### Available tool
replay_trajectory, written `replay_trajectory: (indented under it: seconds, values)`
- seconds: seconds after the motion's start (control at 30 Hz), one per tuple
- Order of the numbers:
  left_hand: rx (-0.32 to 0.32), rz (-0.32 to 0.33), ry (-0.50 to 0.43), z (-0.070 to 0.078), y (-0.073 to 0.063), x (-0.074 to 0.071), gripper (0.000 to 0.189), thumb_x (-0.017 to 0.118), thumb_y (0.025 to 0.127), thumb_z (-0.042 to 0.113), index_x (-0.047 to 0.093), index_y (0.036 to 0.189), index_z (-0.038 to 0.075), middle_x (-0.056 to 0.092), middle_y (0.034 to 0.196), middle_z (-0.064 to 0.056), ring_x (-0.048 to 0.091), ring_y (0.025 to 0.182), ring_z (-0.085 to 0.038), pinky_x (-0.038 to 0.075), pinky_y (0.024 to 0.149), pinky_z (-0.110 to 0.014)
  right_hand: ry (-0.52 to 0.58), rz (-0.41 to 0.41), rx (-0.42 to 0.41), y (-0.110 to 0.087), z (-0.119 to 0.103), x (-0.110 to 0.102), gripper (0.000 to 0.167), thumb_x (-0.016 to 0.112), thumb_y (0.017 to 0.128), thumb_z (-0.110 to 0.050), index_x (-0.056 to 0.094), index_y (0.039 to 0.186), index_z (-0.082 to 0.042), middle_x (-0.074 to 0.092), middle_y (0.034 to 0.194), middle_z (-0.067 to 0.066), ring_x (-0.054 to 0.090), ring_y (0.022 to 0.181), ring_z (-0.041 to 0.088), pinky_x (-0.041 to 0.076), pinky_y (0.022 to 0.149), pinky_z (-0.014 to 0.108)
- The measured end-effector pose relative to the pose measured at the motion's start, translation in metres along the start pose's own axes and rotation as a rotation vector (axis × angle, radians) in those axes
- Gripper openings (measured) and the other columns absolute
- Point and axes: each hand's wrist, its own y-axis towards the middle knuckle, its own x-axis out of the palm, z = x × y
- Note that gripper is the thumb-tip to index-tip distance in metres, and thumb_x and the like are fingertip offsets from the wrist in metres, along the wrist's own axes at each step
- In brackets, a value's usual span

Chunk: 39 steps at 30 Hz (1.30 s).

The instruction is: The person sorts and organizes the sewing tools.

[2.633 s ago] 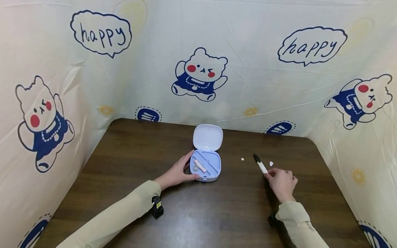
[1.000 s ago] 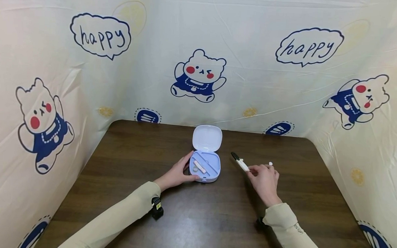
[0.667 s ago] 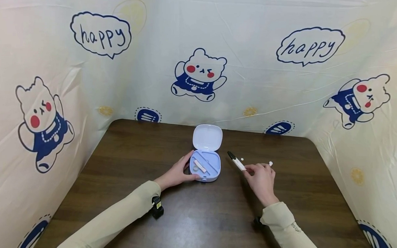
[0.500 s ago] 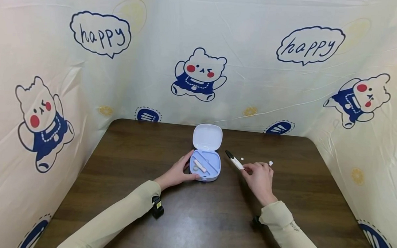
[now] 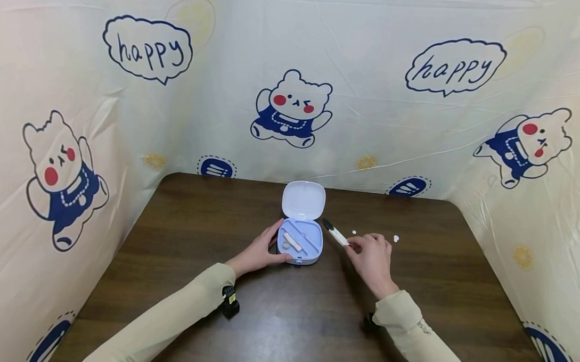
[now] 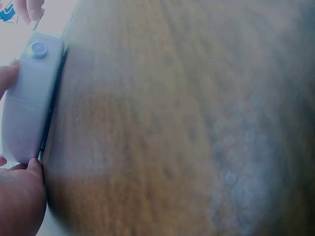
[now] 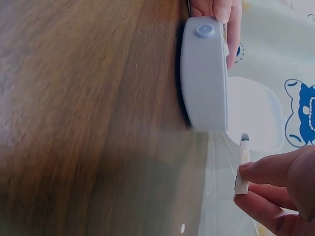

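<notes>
A pale blue hinged case [image 5: 315, 235] stands on the table with its white lid [image 5: 303, 200] raised. My left hand [image 5: 256, 254] grips the case's left side, thumb at the front corner and fingers at the back. In its tray lie a small white stick [image 5: 292, 242] and a small round piece [image 5: 286, 246]; an angled slot beside them holds nothing. To the right of the case, my right hand [image 5: 372, 261] pinches a slim white pen-like stick with a black end [image 5: 336, 234], black end toward the case. In the right wrist view, this stick [image 7: 244, 155] is raised off the table.
Small white bits lie on the brown wooden table [image 5: 275, 319]: one dot [image 5: 354, 231] behind my right hand, and a slightly larger piece [image 5: 395, 238] farther right. A patterned cloth [image 5: 369, 98] hangs around the table's back and sides.
My right hand has carried the black-ended stick leftward, from beside the larger white piece to near the case. My left hand has stayed on the case.
</notes>
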Motion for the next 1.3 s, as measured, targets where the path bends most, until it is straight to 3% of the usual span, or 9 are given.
replay_trajectory:
  seconds: [0.8, 1.3]
  values:
    - [-0.006, -0.005, 0.009, -0.004, 0.0, 0.002, 0.109, 0.084, 0.089, 0.036, 0.013, 0.169, 0.014, 0.019, 0.171, -0.015, 0.028, 0.156, -0.029, 0.031, 0.124, -0.042, 0.004, -0.047, -0.02, 0.003, -0.026, 0.017, 0.011, 0.085, 0.087, -0.018, 0.084, 0.097, -0.011, 0.073, 0.084, 0.002, 0.057, 0.111, 0.037, 0.034, 0.106, 0.062]
    - [-0.01, -0.003, 0.012, -0.005, 0.002, 0.001, 0.11, 0.085, 0.088, 0.039, 0.013, 0.169, 0.017, 0.019, 0.172, -0.012, 0.028, 0.155, -0.027, 0.03, 0.124, -0.041, -0.013, -0.059, -0.081, 0.003, -0.043, 0.029, 0.013, 0.086, 0.087, -0.02, 0.084, 0.097, -0.011, 0.072, 0.084, 0.002, 0.057, 0.109, 0.036, 0.035, 0.107, 0.063]
